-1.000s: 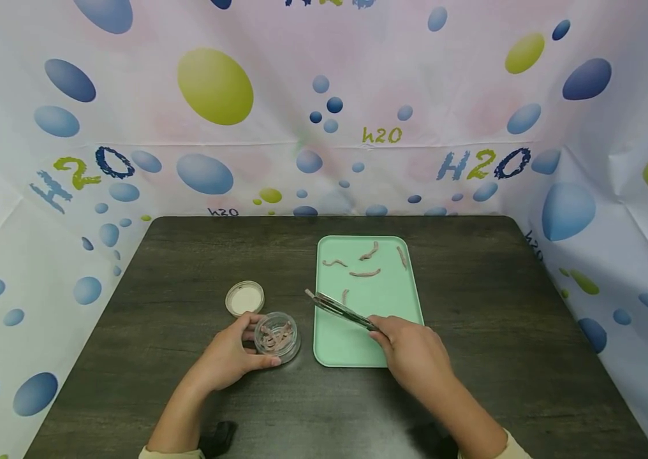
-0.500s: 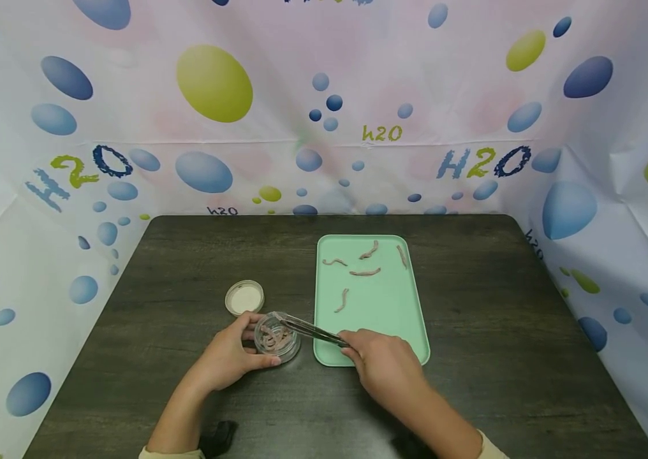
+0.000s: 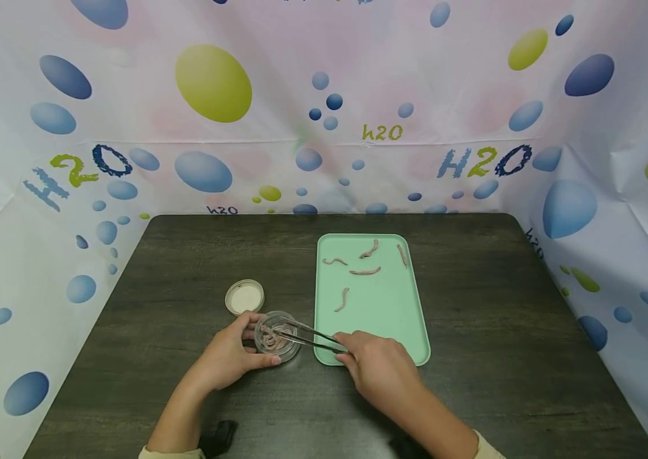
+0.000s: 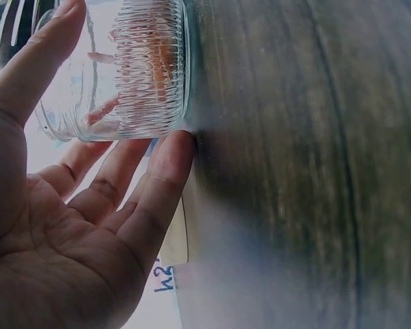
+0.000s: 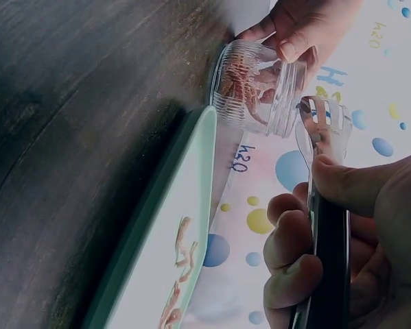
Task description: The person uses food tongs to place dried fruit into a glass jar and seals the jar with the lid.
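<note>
My left hand (image 3: 226, 357) holds a small clear glass jar (image 4: 150, 82) by its side, thumb in front and fingers behind. Pinkish-brown worm-like strips (image 5: 238, 86) lie inside the jar, which stands upright on the table. My right hand (image 3: 384, 373) grips metal tongs (image 3: 312, 343) by the handle. Their arms are spread, with fork-shaped tips (image 5: 323, 123) over the jar's mouth; nothing shows between them. Right of the jar lies a mint-green tray (image 3: 384, 306), bearing several such strips (image 3: 365, 271), spread apart.
A round pale lid (image 3: 245, 298) lies on the dark wooden table (image 3: 473, 306), just behind the jar. A dark object (image 3: 217, 438) shows beside the left forearm. Behind the table hangs a white sheet (image 3: 278, 64) with coloured dots.
My right hand has moved left from over the tray to the jar, and the tongs have spread. A strip near the tongs' tips no longer shows there. The left hand stays put.
</note>
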`<action>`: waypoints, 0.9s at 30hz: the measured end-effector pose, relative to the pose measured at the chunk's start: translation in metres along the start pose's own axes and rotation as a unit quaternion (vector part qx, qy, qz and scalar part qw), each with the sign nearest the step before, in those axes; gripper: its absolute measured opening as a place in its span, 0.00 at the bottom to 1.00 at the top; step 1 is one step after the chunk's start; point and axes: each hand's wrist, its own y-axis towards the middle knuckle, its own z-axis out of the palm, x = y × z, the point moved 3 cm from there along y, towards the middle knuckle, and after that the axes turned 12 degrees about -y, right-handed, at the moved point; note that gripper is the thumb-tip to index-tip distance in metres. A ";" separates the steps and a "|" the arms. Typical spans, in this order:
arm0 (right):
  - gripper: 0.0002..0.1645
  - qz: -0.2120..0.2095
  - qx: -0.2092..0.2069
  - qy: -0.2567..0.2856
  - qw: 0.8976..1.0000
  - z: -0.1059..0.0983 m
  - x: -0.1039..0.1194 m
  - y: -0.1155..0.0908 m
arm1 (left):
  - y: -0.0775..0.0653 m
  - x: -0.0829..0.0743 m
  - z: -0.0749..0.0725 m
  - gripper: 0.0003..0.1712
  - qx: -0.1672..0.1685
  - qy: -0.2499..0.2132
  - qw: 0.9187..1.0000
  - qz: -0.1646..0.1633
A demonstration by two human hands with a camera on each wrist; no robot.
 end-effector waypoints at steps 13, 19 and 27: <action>0.22 -0.004 0.011 0.012 1.000 -0.003 -0.006 -0.003 | -0.003 -0.004 0.002 0.52 -0.004 0.017 1.000 -0.004; 0.25 0.000 0.001 0.010 1.000 -0.005 -0.015 -0.004 | -0.005 -0.006 0.004 0.56 0.002 0.029 1.000 0.003; 0.30 0.038 0.021 0.003 0.999 -0.016 -0.032 -0.005 | -0.004 -0.009 0.006 0.56 0.005 0.052 0.998 0.027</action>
